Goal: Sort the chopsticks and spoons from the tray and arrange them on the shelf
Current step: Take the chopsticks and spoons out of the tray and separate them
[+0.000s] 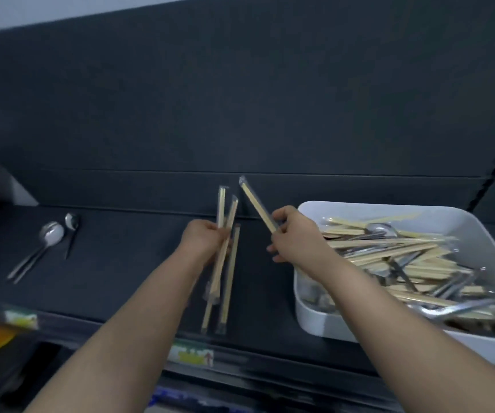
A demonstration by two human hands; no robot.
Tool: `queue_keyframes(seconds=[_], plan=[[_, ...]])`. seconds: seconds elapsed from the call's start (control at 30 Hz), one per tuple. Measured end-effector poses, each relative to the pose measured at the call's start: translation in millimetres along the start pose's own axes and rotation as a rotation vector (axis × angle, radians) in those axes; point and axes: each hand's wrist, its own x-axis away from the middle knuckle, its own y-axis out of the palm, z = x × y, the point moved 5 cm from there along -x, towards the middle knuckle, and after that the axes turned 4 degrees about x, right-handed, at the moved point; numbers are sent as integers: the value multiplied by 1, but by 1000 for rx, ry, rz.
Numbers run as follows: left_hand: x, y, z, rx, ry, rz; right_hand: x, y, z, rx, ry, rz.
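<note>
Head: left hand (204, 239) grips chopstick bundle (221, 208), right hand (294, 234) pinches chopstick pack (253, 201) beside tray (310, 318).

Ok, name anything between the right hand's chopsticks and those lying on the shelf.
Nothing visible. Only bare dark shelf separates the plastic-wrapped wooden chopsticks in the right hand from the wrapped pair lying flat; the left hand grips more chopsticks.

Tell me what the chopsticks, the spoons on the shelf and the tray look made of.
Chopsticks: pale matte tan, so wood or bamboo, each pair in a clear glossy sleeve, likely plastic. Spoons: metal, probably stainless steel, by the mirror shine. Tray: smooth plain white, perhaps plastic or melamine; unclear.
</note>
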Motion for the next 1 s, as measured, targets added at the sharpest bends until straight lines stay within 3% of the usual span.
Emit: queue_keyframes(seconds=[0.17,0.27,0.4,0.47,0.57,0.7,0.83,1.0], plan=[[-19,-26,-47,-273,-49,-96,-10,68,3,235,111,-79],[-21,-27,-50,-451,27,-149,-6,87,11,395,144,-140],[-26,-31,-42,-666,180,-94,1,99,9,548,120,-237],[-26,-29,-32,-667,261,-74,2,92,3,586,78,-178],[-20,-17,-8,-531,336,-66,8,62,-11,736,-55,38],[-2,22,31,-389,465,-151,25,6,-11,754,-149,266],[21,75,66,-352,568,-210,44,-51,22,694,-104,363],[49,143,82,-412,603,-383,69,-124,77,764,111,445]])
